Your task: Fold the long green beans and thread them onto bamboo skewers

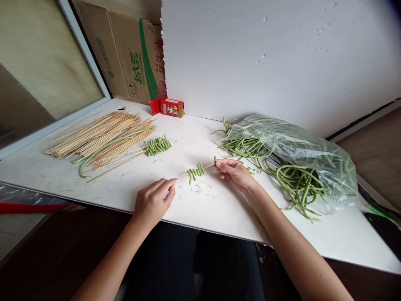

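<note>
My left hand (154, 198) is closed around one end of a thin wooden skewer (182, 179). Several short pieces of green bean (196, 172) sit threaded side by side along its middle. At the skewer's other tip, my right hand (234, 172) pinches one more green bean piece (215, 159); whether the tip has gone through it I cannot tell. Behind my left hand lie finished-looking skewers of packed bean pieces (157, 145), beside a large pile of bare wooden skewers (100, 136). One long bean (103, 149) rests across that pile.
To the right, a clear plastic bag (282, 133) spills long green beans (300, 184) onto the white table (200, 209). A small red box (171, 108) stands at the back near a cardboard carton (131, 58). A white panel (266, 54) rises behind the table.
</note>
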Tool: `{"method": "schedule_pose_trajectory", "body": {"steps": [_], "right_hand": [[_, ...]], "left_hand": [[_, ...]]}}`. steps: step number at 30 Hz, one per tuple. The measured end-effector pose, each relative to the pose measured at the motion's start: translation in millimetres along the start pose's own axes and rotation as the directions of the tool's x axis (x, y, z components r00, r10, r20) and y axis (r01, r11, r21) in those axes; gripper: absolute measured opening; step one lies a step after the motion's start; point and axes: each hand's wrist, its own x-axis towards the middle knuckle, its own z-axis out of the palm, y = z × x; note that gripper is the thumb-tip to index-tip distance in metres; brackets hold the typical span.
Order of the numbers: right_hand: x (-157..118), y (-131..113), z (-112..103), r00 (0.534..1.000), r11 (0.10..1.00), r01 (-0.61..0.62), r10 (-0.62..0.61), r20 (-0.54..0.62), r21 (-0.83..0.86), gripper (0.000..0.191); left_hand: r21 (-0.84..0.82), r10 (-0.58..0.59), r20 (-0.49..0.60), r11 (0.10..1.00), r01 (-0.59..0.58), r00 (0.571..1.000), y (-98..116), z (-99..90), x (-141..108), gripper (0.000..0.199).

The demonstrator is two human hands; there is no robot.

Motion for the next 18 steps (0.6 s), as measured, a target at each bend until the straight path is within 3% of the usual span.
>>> {"method": "schedule_pose_trajectory", "body": {"steps": [18], "right_hand": [[0.6, 3.8, 1.4, 0.999, 1.000, 0.009, -0.008, 0.042, -0.025, 0.033]], "left_hand": [[-0.029, -0.008, 0.015, 1.000, 0.008, 1.000, -1.6, 1.4, -2.1, 0.018]]}}
